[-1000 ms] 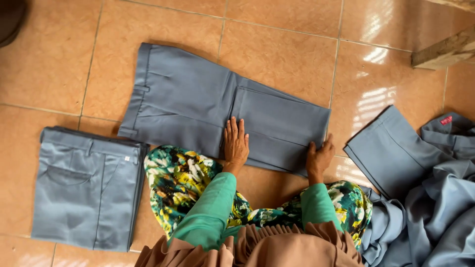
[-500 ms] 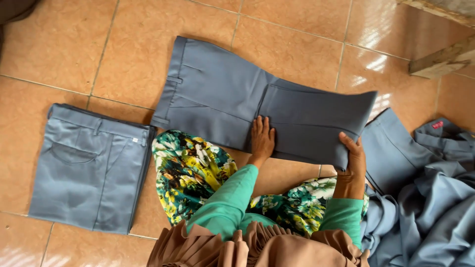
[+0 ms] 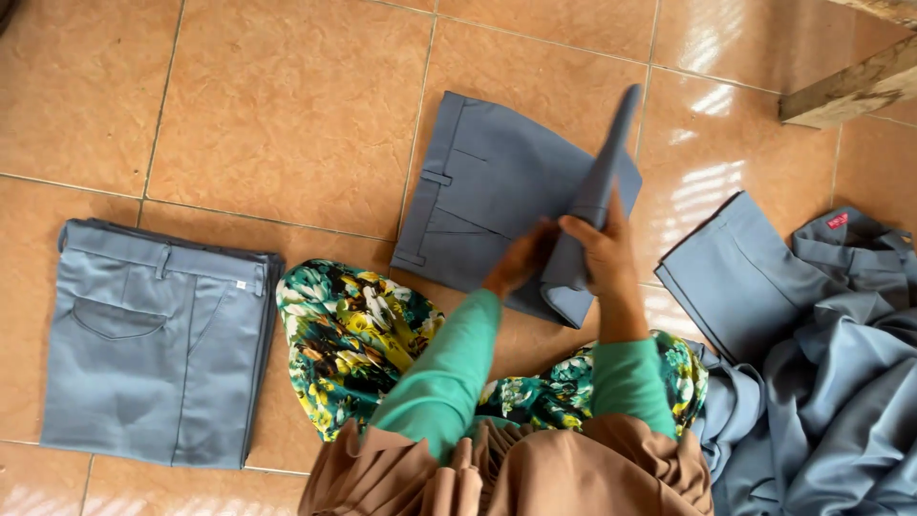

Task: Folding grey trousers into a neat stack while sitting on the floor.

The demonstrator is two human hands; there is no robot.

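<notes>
A pair of grey-blue trousers (image 3: 487, 186) lies on the tiled floor in front of me, its leg end raised and swung over toward the waistband. My right hand (image 3: 600, 250) grips that raised fold of cloth, which stands nearly upright. My left hand (image 3: 521, 260) presses on the trousers at the crease, partly hidden behind the lifted cloth. Both of my arms wear green sleeves. My floral skirt (image 3: 349, 334) spreads below the hands.
A stack of folded grey-blue trousers (image 3: 153, 349) lies at the left. A heap of unfolded grey-blue trousers (image 3: 812, 354) fills the right side. A wooden plank (image 3: 845, 91) lies at the top right on the orange floor tiles (image 3: 277, 115).
My right hand has lifted the leg end from flat on the floor and swung it leftward over the trousers. My left hand has stayed at the crease. The view has shifted left.
</notes>
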